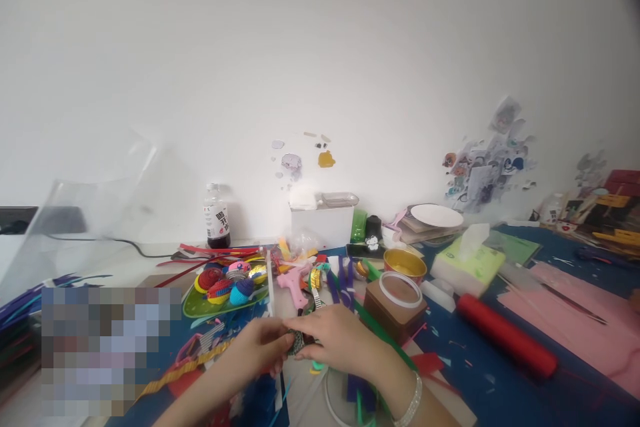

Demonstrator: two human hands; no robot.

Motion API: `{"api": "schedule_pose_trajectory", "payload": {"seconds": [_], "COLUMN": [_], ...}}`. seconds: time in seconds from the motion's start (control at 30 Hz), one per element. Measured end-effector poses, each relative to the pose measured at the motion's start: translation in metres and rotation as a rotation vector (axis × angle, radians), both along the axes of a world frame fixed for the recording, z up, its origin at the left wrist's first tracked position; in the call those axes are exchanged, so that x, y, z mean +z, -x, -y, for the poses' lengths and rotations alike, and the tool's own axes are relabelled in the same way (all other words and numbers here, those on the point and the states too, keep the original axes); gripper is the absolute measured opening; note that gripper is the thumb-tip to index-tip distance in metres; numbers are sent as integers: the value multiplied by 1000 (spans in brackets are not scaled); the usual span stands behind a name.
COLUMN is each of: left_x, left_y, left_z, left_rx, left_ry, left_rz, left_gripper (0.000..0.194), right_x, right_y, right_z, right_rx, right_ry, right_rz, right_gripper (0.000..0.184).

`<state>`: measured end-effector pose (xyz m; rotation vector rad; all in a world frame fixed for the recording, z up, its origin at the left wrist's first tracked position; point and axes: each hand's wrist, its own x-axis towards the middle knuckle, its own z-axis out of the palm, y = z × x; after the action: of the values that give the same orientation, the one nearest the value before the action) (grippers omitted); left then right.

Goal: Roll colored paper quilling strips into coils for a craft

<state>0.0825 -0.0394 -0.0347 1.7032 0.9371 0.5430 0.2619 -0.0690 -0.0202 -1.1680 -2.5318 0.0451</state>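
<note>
Where the two bare hands are brought together at the lower centre of the head view, a small dark, patterned piece is held. It is pinched by the thumb and fingers of the left hand and also gripped by the right hand, whose fingers are curved over it; its shape is largely hidden. A sparkling bracelet is worn on the right wrist.

From the hands, a pink glue gun is seen near, at twelve o'clock. Coloured wound bundles are held on a green plate at ten. A brown box, topped by a white ring, is placed between two and three. A gold tin is noted at two, a red roll at three, well apart.
</note>
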Motion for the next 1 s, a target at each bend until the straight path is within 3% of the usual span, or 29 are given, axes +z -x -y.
{"api": "schedule_pose_trajectory", "payload": {"seconds": [0.1,0.23,0.47,0.57,0.73,0.93,1.0], "left_x": [-3,-7,0,1,-1,3,0], "left_y": [-2,-5,0,-3,-6,3,3], "left_z": [-1,0,1,2,5,4,2], "left_rx": [-7,-2,3,-5,-13,-69,-91], "left_ry": [3,-7,-12,18,57,54,63], "left_rz": [-6,42,-49,-53,-13,-29,-24], "left_gripper": [45,46,41,37,38,36,38], "right_x": [-5,-6,-6,-14,-17,-10,-13], "right_y": [4,9,3,4,9,2,2], "right_z": [0,0,-2,-5,-5,-4,-5], "right_rx": [-94,-247,18,-28,-134,120,133], "right_ry": [-31,-44,-52,-71,-80,-47,-63], "right_rz": [10,27,0,-17,32,-19,-22], "right_gripper": [31,42,38,35,45,44,38]}}
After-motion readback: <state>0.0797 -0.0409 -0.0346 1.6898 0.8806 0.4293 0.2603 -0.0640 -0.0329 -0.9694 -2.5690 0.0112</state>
